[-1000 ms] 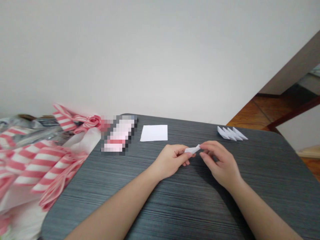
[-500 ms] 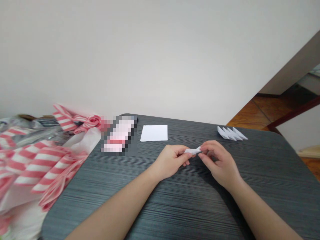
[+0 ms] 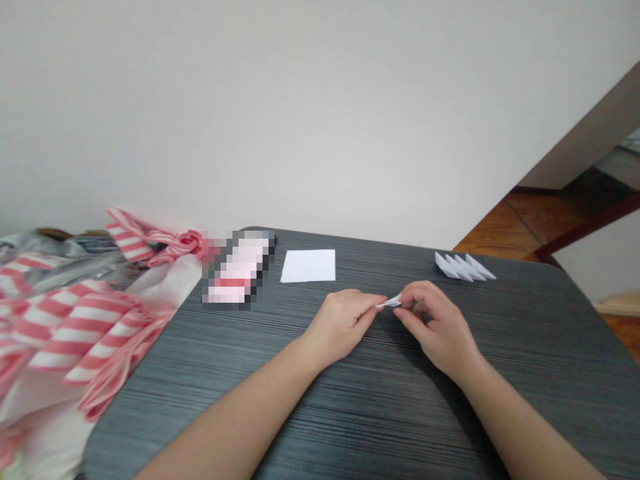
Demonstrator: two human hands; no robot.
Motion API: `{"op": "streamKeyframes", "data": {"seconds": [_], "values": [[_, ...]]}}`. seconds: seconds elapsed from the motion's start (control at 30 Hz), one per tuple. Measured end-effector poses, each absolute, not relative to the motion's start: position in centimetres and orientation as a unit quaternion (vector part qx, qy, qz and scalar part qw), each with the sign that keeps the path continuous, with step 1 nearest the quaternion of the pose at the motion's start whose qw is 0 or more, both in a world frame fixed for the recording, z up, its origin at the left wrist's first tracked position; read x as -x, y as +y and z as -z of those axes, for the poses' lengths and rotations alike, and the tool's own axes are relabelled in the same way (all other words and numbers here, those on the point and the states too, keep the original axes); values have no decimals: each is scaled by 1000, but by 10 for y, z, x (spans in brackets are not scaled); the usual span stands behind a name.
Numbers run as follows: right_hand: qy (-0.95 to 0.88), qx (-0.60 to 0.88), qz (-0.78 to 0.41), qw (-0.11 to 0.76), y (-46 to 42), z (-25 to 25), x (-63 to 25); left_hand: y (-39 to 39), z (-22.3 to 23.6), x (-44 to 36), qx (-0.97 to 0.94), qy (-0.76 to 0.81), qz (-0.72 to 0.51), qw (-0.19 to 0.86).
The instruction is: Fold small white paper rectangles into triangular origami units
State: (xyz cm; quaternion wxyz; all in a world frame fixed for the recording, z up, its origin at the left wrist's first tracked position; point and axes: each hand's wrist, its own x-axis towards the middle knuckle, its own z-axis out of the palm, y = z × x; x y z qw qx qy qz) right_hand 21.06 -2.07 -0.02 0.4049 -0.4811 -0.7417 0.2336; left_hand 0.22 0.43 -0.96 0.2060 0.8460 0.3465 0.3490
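A small folded strip of white paper [image 3: 391, 302] is pinched between both hands. My left hand [image 3: 345, 325] grips its left end with the fingertips, and my right hand [image 3: 435, 327] holds the other end, hiding part of it. Beyond my hands, a flat square white paper sheet [image 3: 307, 266] lies on the dark grey wood-grain table [image 3: 400, 413]. Several folded white paper pieces [image 3: 463, 267] overlap in a row near the far right edge, out of reach of my fingers.
A pixelated pink-and-white object [image 3: 237, 270] lies at the far left of the table. Pink-and-white striped bags [image 3: 75, 327] are heaped past the left edge. A wall stands behind the table, with a wooden floor [image 3: 530, 227] at the right.
My hands have drawn closer together, and the paper strip looks narrower, with more of it hidden in my fingers. The sheet and the row of folded pieces have not moved.
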Motion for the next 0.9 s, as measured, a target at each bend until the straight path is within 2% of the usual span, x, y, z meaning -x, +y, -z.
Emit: {"op": "streamKeyframes", "data": {"seconds": [0.37,0.9], "values": [[-761,473,-199,398,-20,0,-211,4,11,-2,-860,285,-399,143],[-737,479,-201,433,-20,5,-213,3,9,-2,-867,278,-374,176]]}}
